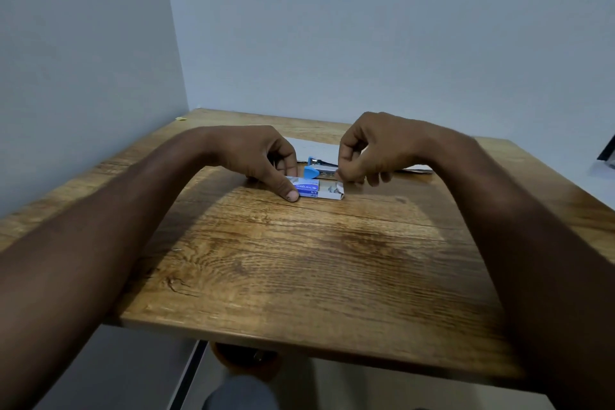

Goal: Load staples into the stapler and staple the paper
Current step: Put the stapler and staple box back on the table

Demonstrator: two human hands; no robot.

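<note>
A small blue and white staple box [316, 189] lies on the wooden table [299, 260], its inner tray slid out to the right with staples showing. My left hand [266, 160] holds the box's left end down, thumb on the near side. My right hand [372, 150] pinches at the tray's right end with thumb and forefinger; I cannot tell whether it holds staples. Just behind the box lies a blue stapler [319, 170], partly hidden by both hands. White paper [319, 146] lies flat behind the stapler, mostly covered by my hands.
The table stands in a corner, with grey walls close on the left and behind. A dark object [607, 150] pokes in at the right edge. The table's near edge runs across the lower view, with floor and an orange object [246, 363] below it.
</note>
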